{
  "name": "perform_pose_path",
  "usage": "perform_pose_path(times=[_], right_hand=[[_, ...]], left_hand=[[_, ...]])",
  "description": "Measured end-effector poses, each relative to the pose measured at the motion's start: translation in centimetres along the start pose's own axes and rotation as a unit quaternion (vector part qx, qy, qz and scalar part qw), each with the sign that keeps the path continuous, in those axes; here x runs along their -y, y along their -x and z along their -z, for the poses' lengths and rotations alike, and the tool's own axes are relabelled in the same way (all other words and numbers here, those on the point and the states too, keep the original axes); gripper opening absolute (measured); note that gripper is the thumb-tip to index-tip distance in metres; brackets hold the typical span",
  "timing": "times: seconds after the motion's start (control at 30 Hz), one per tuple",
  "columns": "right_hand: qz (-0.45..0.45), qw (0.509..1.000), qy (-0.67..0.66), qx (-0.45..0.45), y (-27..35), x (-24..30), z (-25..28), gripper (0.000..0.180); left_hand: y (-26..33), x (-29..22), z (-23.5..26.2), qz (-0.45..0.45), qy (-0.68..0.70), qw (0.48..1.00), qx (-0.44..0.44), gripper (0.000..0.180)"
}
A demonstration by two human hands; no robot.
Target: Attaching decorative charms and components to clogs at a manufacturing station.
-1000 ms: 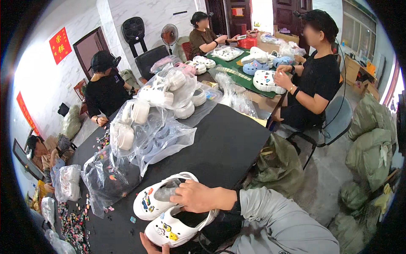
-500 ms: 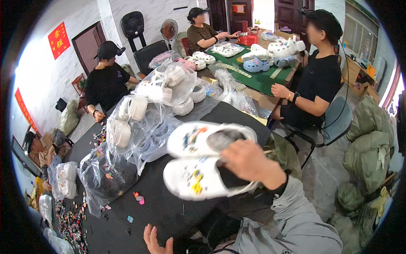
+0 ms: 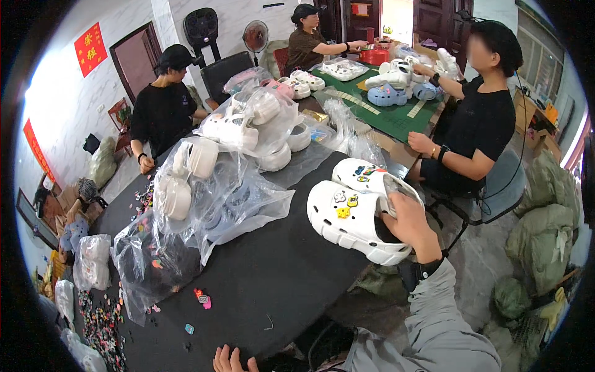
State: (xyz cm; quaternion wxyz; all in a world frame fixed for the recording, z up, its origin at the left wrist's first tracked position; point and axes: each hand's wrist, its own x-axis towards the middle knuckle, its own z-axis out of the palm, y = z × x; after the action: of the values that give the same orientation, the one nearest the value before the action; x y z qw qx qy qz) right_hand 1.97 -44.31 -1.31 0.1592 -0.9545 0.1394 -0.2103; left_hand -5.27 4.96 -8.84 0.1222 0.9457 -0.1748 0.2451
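Workroom, white walls; a long black table (image 3: 266,273) runs from 6 o'clock up toward 12, with three other people seated around its far end. Clear plastic bags of white clogs (image 3: 229,161) heaped at the table's middle, 10 o'clock from my hands. Small coloured charms (image 3: 202,299) scattered on the black top at 8 o'clock.

My right hand (image 3: 406,220) is raised over the table's right edge at 3 o'clock, fingers (image 3: 390,208) curled into the openings of a pair of white clogs (image 3: 353,211), pinching both together by their inner rims. The clogs are off the table, soles down, toes pointing to 10 o'clock, charms on their uppers.

My left hand (image 3: 228,359) sits at the table's near edge, 6 o'clock; only fingertips show, loosely spread, holding nothing, touching the edge or just beside it.
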Motion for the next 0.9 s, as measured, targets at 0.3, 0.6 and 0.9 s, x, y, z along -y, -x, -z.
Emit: perform_pose_path(times=[0.3,0.6,0.9], right_hand=[[0.043,0.999,0.013,0.030,-1.9,-3.0,0.7,0.038],[-0.133,0.955,0.242,-0.106,-11.6,-12.9,1.8,0.029],[-0.139,0.970,0.193,-0.058,-18.3,-12.6,-3.9,0.036]], left_hand=[[-0.5,-0.6,0.3,0.022,-0.004,1.000,0.015,0.033],[-0.3,-0.5,-0.2,0.022,-0.012,1.000,0.018,0.033],[-0.5,-1.0,-0.5,0.033,-0.015,0.999,0.022,0.032]])
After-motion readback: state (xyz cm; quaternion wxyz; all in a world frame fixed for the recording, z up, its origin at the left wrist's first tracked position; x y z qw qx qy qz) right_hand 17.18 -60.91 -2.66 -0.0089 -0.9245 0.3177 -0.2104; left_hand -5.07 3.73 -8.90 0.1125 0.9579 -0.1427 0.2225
